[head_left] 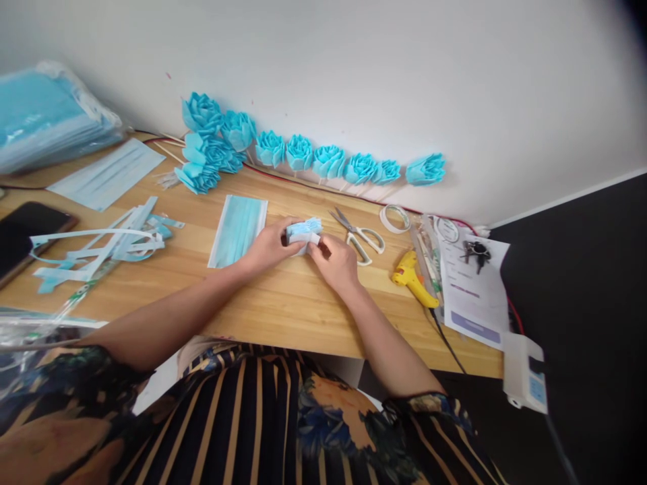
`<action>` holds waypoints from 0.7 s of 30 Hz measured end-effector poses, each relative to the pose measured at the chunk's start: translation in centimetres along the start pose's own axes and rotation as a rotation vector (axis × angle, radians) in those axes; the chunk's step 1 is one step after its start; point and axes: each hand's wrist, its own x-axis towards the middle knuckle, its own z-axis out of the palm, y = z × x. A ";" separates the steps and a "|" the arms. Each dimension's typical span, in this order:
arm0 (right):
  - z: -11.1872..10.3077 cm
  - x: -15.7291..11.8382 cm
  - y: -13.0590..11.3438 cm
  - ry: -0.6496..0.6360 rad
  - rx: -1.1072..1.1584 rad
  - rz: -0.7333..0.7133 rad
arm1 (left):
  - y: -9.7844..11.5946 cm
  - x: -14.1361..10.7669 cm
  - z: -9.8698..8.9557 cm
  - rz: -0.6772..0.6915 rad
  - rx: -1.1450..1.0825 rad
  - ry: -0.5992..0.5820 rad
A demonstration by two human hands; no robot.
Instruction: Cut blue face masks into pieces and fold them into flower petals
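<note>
Between my two hands is a folded blue and white face mask (304,232), its pale inner side turned toward me. My left hand (273,244) pinches its left end, thumb in front and fingers behind. At the lower right end, my right hand (333,261) grips it between thumb and curled fingers. A flat blue face mask (237,229) lies on the table just left of my left hand. White-handled scissors (358,237) rest with their blades spread a little, right of and beyond my right hand.
Blue paper-like flowers on sticks (329,162) line the wall. A yellow glue gun (414,279), a tape roll (395,219) and a paper sheet (472,289) with keys (476,254) lie right. Left are cut strips (108,246), a phone (30,236) and a mask pack (45,121).
</note>
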 end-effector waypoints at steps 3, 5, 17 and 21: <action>0.0 0.0 0.1 0.003 0.015 0.021 | 0.0 0.0 0.0 0.007 0.019 0.009; 0.0 0.0 0.0 0.009 0.039 0.030 | 0.1 0.0 0.0 0.006 0.028 0.018; 0.1 0.1 0.1 0.004 0.130 0.063 | 0.0 0.2 -0.1 -0.050 -0.034 -0.001; 0.1 0.3 0.3 0.007 0.207 0.165 | 0.1 0.2 -0.1 -0.074 -0.069 0.009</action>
